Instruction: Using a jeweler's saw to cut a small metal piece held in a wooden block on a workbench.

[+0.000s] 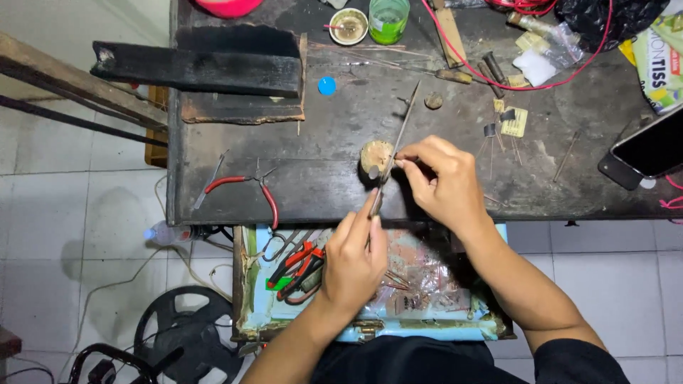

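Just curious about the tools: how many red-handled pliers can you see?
2: one red-handled pliers on the dark worktable; another in the open drawer below. Others may be hidden there.

- One head-worn view looks steeply down from above, fairly close.
- The left hand (353, 259) and right hand (442, 181) sit at centre frame, the dark workbench (320, 163) stretching beyond them.

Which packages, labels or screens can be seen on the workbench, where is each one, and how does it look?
Phone: right edge of the bench, flat dark rectangle, screen off.
Printed package: top right corner, green, yellow and white soft pack.
Green cup: top centre, translucent with a pale label band.
Small card: right of centre, pale yellow rectangle.
Clear plastic bag: top right, crumpled.
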